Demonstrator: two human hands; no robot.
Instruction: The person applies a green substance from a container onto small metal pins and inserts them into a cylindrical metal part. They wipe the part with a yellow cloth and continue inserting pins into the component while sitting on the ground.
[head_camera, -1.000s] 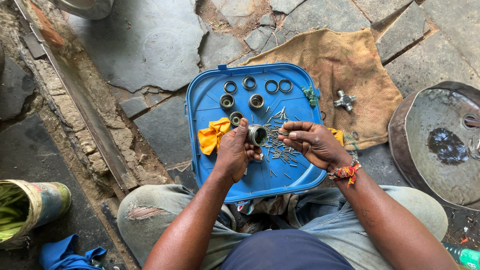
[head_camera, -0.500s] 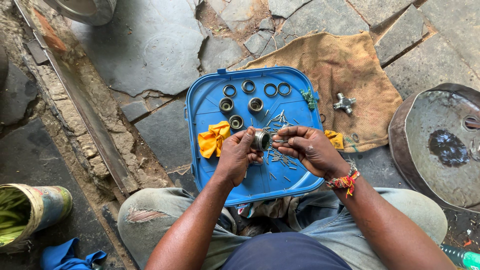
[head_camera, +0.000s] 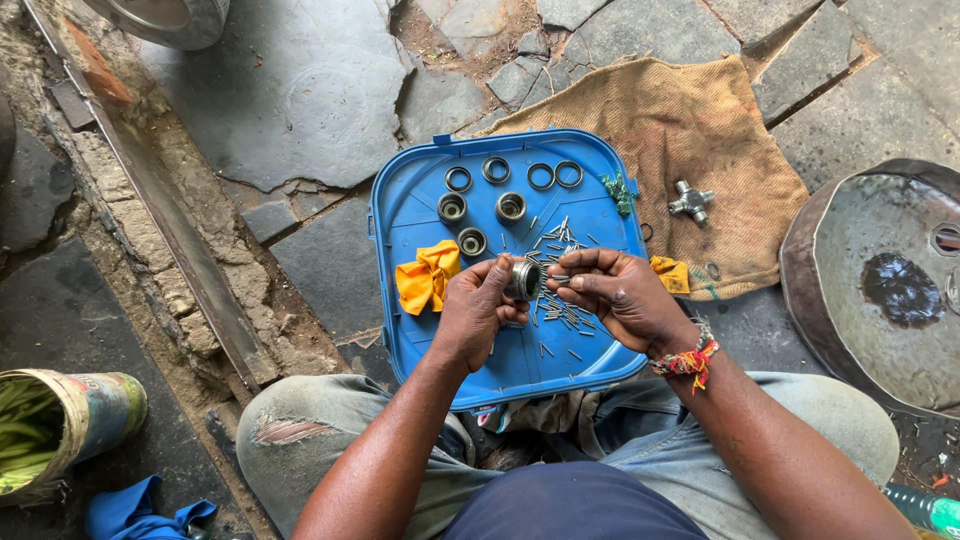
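At the far left a round tin can (head_camera: 60, 425) with green stuff inside lies on the dark stone floor, and a crumpled yellow cloth (head_camera: 427, 276) rests on the flat blue plastic lid (head_camera: 520, 370) near the left hand (head_camera: 475, 310). The left hand's fingers are curled tight around a small round metal cup (head_camera: 523, 280), held just above the lid with thin metal pins (head_camera: 560, 315) scattered below. The right hand (head_camera: 620, 295) pinches one thin pin at the cup's mouth, and further right a silver cross-shaped metal part (head_camera: 691, 201) lies on a brown sack cloth (head_camera: 690, 140), beside a big rusty metal pan (head_camera: 880, 290).
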